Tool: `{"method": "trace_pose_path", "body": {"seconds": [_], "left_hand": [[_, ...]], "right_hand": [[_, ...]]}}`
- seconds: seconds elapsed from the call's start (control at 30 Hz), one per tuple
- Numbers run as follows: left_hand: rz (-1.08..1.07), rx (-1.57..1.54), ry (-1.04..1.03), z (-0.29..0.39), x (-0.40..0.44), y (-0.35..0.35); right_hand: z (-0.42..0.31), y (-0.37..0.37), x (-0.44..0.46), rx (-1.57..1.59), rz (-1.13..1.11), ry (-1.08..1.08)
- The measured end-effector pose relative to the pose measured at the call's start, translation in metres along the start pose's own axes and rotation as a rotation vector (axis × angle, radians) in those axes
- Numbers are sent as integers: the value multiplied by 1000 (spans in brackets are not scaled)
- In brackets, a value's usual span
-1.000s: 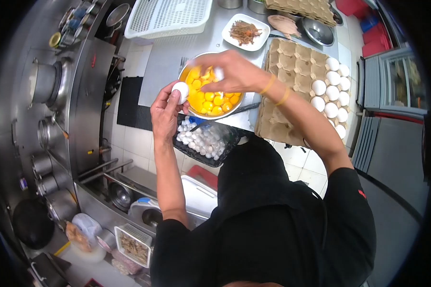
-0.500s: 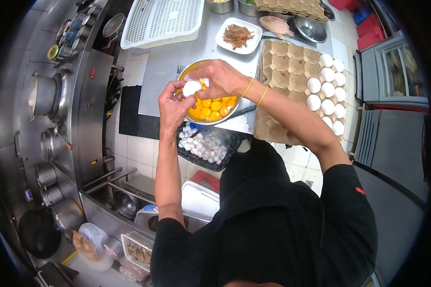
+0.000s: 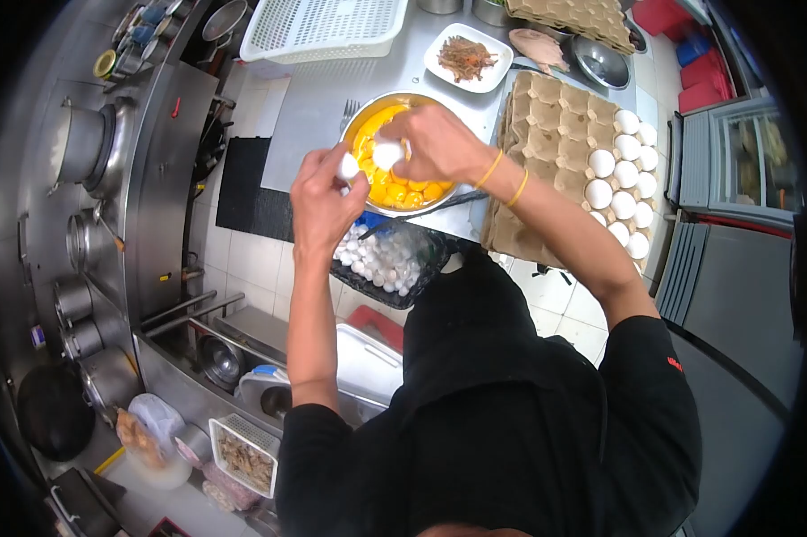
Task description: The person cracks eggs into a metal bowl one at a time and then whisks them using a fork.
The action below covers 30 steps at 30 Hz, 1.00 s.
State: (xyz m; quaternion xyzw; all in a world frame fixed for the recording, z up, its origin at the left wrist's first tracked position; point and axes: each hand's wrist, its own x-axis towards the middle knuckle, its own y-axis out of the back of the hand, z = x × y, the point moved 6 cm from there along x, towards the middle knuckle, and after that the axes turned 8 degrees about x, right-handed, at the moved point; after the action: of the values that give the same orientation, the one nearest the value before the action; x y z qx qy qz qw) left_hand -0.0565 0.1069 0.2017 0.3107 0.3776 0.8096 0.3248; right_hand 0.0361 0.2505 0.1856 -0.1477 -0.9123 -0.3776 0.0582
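A metal bowl (image 3: 403,214) holds many egg yolks (image 3: 397,192) in clear white. Above its left rim, my left hand (image 3: 323,199) pinches a white eggshell piece (image 3: 348,167) between thumb and fingers. My right hand (image 3: 439,143) is over the bowl, its fingers on another white eggshell piece (image 3: 387,156), which is blurred by motion. The two pieces are apart. Just below the bowl hangs a black bag (image 3: 430,277) filled with discarded eggshells (image 3: 381,259).
Right of the bowl are stacked cardboard egg trays (image 3: 547,139), with white eggs (image 3: 625,170) along the right side. A fork (image 3: 349,110) lies behind the bowl. Farther back are a white plate of dried brown strips (image 3: 466,59), a white basket (image 3: 323,31) and a steel bowl (image 3: 600,63).
The white shell held between both hands has come apart into two pieces. My hands have separated slightly, the left piece moving left. The whole view has shifted a little.
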Motion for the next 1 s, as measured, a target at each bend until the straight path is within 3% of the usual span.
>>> {"method": "trace_pose_path", "body": {"seconds": [0.07, 0.1, 0.17, 0.2, 0.23, 0.27, 0.33, 0.4, 0.47, 0.5, 0.57, 0.6, 0.63, 0.67, 0.7, 0.73, 0.8, 0.93, 1.0], "left_hand": [[-44, -47, 113, -7, -24, 18], [-85, -55, 151, -18, -37, 25], [-81, 205, 40, -31, -65, 35], [-73, 223, 8, -26, -77, 39], [-62, 242, -24, -21, -86, 43], [-165, 81, 37, -16, -94, 38], [-368, -228, 183, 2, -113, 22], [-266, -248, 102, 6, -128, 6], [-201, -258, -42, 2, -129, -8], [-174, -462, 90, -6, -128, -18], [-82, -848, 371, -27, -132, -42], [2, -855, 400, -50, -134, -56], [86, -859, 426, -74, -137, -69], [178, -810, 453, -92, -136, -77], [265, -766, 476, -103, -131, -82], [344, -655, 482, -105, -125, -82], [378, -481, 498, -111, -115, -86], [426, -50, 318, -97, -104, -80], [443, 37, 234, -101, -105, -87]], "right_hand": [[-20, -18, -17, 72, -40, -54], [-25, -39, -25, 165, -172, -142], [-46, -60, -40, 257, -250, -251], [-44, -79, -47, 355, -132, -213], [-49, -82, -51, 572, -183, -347], [-52, -94, -57, 741, -121, -434], [-59, -107, -62, 740, -148, -568], [-79, -99, -70, 845, -245, -690], [-71, -95, -78, 610, -31, -469], [-70, -90, -84, 500, 63, -346], [-54, -15, -98, 571, 27, -364], [-31, 20, -110, 486, 139, -410], [-8, 58, -127, 112, 273, -526], [6, 94, -145, -63, 388, -517], [38, 120, -174, -469, 480, -313], [46, 140, -181, -694, 370, -565], [61, 156, -194, -687, 257, -833], [64, 155, -191, -635, 306, -750], [59, 157, -187, -563, 306, -842]]}}
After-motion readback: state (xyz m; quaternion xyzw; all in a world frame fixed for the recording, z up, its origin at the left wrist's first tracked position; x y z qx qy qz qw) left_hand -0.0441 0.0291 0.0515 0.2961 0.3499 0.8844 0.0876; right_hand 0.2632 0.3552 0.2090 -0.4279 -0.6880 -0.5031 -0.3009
